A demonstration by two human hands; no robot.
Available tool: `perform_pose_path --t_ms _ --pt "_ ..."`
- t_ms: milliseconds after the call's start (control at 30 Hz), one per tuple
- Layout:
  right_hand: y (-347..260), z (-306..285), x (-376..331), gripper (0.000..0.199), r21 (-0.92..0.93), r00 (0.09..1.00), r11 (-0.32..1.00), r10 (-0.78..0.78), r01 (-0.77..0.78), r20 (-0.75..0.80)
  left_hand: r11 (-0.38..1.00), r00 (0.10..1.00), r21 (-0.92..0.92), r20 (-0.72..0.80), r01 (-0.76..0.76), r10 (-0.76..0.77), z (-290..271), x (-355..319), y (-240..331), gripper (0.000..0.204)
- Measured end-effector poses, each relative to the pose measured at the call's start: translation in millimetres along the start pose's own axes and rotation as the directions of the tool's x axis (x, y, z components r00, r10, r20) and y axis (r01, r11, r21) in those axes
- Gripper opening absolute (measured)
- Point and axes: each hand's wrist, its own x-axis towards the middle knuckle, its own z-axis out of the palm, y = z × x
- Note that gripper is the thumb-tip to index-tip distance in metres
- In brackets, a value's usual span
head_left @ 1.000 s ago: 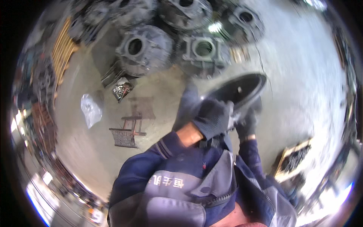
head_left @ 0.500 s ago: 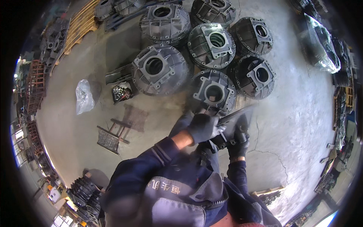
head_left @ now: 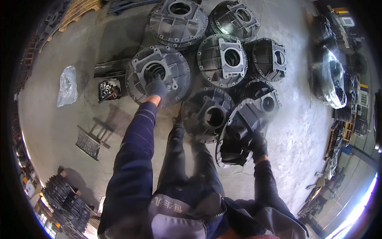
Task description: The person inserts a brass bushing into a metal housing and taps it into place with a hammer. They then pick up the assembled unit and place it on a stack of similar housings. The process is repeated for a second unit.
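Note:
My left hand [head_left: 156, 88], in a dark glove, is stretched out to a grey cast-metal bell housing [head_left: 179, 71] on the left. Its fingers dip into the round central opening and close on the lower rim, their tips partly hidden. At the right, my gloved right hand [head_left: 258, 145] grips another bell housing [head_left: 234, 127], which is tilted on edge with its hollow side toward me. This tilted piece overlaps one standing housing [head_left: 268, 104] behind it. A further housing [head_left: 199, 115] stands just in front of my feet, between both hands.
More bell housings [head_left: 215, 59] stand close together ahead. Left of them lie a small box of metal parts [head_left: 109, 89], a clear plastic bag [head_left: 67, 85] and a low folding stool [head_left: 88, 144]. A plastic-wrapped stack [head_left: 334, 79] is at the right, and dark stacked parts [head_left: 65, 203] are at lower left.
My left hand has left the dark part that both hands were at and reached forward-left to the left housing. The piece in my right hand now shows as a tilted housing. The view has shifted.

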Motion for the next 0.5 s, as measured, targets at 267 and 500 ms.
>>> perform_pose_path --t_ms 267,500 --pt "-123.1 -2.9 132.6 0.033 -0.188 0.99 0.977 -0.078 0.1 0.118 0.997 0.971 0.009 0.23 -0.071 0.067 47.1 20.4 -7.9 0.086" --pt "-168.5 73.2 274.9 0.033 -0.601 0.819 0.576 -0.504 0.554 0.273 0.993 0.987 -0.017 0.105 -0.12 0.121 49.6 14.8 -9.3 0.086"
